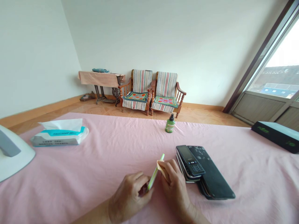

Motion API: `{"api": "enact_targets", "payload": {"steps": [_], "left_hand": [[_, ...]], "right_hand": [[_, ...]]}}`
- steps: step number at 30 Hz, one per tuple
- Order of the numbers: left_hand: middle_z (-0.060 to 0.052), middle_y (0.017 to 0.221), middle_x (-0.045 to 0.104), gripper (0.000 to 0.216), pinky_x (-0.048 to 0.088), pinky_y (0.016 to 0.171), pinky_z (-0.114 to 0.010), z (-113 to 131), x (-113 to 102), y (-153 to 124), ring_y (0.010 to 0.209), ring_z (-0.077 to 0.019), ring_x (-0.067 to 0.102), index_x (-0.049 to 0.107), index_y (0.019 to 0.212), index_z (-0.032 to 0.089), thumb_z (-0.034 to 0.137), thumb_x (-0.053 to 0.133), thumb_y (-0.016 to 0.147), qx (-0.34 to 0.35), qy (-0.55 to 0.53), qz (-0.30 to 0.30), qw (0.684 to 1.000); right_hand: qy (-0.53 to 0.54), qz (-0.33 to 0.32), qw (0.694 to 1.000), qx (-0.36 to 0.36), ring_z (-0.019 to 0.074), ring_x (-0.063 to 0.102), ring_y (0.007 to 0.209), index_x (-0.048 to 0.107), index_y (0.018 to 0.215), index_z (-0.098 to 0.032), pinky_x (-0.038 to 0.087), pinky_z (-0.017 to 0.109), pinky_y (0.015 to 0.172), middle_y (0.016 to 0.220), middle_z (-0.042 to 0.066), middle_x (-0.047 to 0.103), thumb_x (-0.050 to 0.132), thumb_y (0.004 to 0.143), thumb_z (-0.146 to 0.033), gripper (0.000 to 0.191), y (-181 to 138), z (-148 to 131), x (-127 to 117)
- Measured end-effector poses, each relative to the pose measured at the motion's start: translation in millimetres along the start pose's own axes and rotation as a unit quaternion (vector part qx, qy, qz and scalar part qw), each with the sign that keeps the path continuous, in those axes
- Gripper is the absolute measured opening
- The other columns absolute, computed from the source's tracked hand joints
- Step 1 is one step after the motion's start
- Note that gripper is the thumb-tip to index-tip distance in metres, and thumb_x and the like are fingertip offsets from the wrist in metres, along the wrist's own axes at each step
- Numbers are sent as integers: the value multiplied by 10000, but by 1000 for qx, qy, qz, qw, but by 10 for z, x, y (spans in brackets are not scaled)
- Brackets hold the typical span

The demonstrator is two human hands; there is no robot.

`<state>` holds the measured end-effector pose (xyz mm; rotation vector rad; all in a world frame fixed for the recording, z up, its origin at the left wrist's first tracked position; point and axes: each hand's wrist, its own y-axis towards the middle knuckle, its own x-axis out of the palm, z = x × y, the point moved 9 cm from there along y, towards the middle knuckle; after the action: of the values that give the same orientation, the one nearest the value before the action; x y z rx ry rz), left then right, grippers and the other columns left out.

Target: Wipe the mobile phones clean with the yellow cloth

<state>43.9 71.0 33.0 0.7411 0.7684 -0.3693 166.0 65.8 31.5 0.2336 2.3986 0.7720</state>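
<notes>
Between my two hands a slim white-and-lime-green object [153, 179] stands tilted, seen nearly edge-on, so its kind is unclear. My left hand [130, 194] grips its lower end between thumb and fingers. A small beige cloth or wipe [164, 170] is pinched in my right hand [174, 183], close against the object's upper right side. Just right of that hand lies a keypad mobile phone [192, 161] on top of a stack of flat devices. Beside and partly under it is a larger stack with a black, scuffed top [213, 174].
A pink cloth [105, 161] covers the surface. On it stand a green bottle [170, 125], a tissue pack [60, 136], a white-and-grey appliance [14, 152] at left and a black box [275, 133] at right. Two wooden armchairs [164, 85] and a covered sewing-machine table [100, 79] stand beyond.
</notes>
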Motion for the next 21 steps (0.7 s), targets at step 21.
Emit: {"api": "enact_targets", "payload": {"steps": [21], "left_hand": [[14, 658, 564, 123, 376, 548, -220, -39, 10, -25, 595, -133, 540, 519, 720, 195, 74, 534, 741, -9, -34, -2, 999]], "right_hand": [[52, -79, 991, -93, 177, 547, 795, 545, 1053, -226, 454, 252, 669, 895, 43, 550, 451, 736, 17, 411, -154, -382, 161]]}}
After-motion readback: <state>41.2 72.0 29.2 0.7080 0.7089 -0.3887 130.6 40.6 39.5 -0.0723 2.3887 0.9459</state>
